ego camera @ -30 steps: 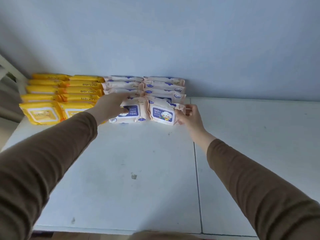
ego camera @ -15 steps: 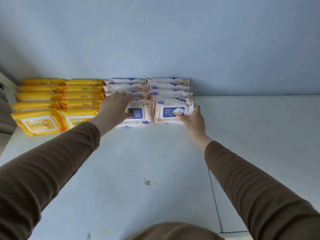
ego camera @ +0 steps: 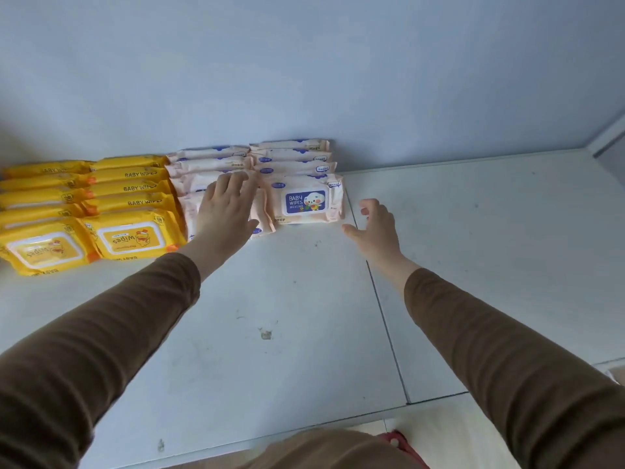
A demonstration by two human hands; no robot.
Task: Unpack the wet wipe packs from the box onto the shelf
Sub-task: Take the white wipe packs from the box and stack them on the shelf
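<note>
Two stacks of pale peach wet wipe packs stand against the blue back wall on the white shelf (ego camera: 304,299). The top pack of the right stack (ego camera: 306,199) shows a blue "BABY WIPES" label. My left hand (ego camera: 228,206) lies flat, fingers spread, on the top pack of the left peach stack (ego camera: 189,208) and covers most of it. My right hand (ego camera: 375,225) hovers just right of the right stack, fingers apart, holding nothing. Two stacks of yellow wet wipe packs (ego camera: 132,236) sit to the left. The box is not in view.
A seam (ego camera: 385,323) runs front to back through the shelf right of the stacks. The shelf surface right of the seam (ego camera: 490,248) is bare. A side wall (ego camera: 608,140) closes the far right. A red object (ego camera: 395,441) shows below the front edge.
My right hand has let go of the right peach pack and drawn back to the right. My left hand has slid up flat over the left pack. The view has shifted.
</note>
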